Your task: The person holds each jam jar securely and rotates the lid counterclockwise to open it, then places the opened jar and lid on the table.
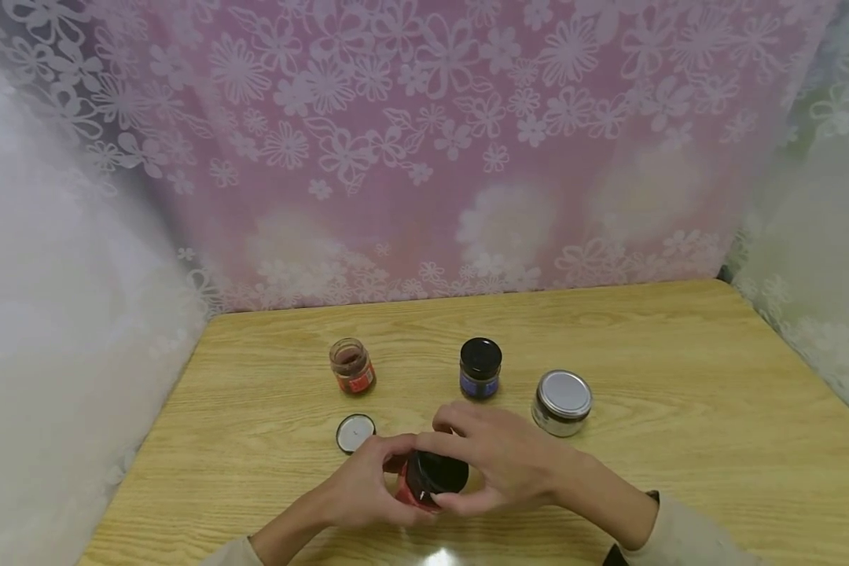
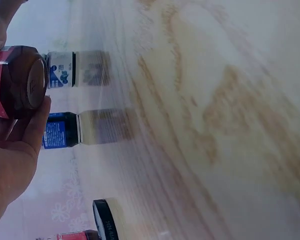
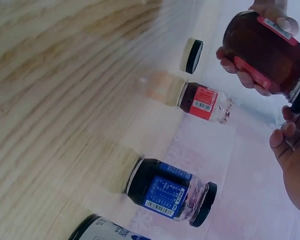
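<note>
My left hand [image 1: 364, 483] grips the body of a dark red jar [image 3: 262, 52] with a red label, holding it tilted above the table near the front. The black lid [image 1: 442, 472] is on this jar. Around the lid's rim curl the thumb and fingers of my right hand [image 1: 505, 460]. In the left wrist view the jar's base faces the table. Just beyond the left hand lies a loose lid [image 1: 356, 433], pale inside up. Behind that stands a small lidless jar [image 1: 357, 382] with a red label and dark residue inside.
A black-lidded jar with a blue label [image 1: 479, 385] stands beyond the hands. To its right is a wider silver-lidded jar [image 1: 564, 395]. The wooden table [image 1: 665, 354] runs back to a pink flowered curtain [image 1: 410, 157], with pale curtains on both sides.
</note>
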Demonstrator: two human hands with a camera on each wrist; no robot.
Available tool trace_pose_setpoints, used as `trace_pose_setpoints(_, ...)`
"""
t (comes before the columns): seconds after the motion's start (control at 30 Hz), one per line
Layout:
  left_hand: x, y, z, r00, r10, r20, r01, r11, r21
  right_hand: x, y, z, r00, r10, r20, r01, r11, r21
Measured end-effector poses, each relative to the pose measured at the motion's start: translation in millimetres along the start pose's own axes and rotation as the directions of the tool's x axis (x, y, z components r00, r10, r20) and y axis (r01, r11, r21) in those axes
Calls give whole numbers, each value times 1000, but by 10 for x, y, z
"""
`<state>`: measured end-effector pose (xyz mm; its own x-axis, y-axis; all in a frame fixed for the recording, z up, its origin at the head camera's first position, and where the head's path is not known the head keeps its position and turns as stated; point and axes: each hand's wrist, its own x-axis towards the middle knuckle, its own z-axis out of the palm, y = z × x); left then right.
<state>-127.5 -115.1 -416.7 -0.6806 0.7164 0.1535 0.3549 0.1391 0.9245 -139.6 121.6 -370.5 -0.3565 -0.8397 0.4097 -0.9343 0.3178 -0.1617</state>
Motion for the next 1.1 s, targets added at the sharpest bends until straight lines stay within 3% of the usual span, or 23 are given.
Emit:
trace_pose_setpoints(0.4,-16,-54,-27,997,-50,-54,53,997,56,-25,75,-103,998,35,-57,-35,999,-7)
trace_pose_setpoints(0.7,12,-73,-69,987,-81,-142,89,995,53,-51,119,-240,991,93,-95,-96,995,-24)
trace_pose_setpoints(0.97,151,-125,-138,960,-128,-250,149,986,69,-79,136,-264,983,140,-117,-142,990,-15)
trace_pose_setpoints(1.1,231,-154,-141,933,-143,-329,171,984,55,-118,145,-256,980,156,-121,-159,987,-14)
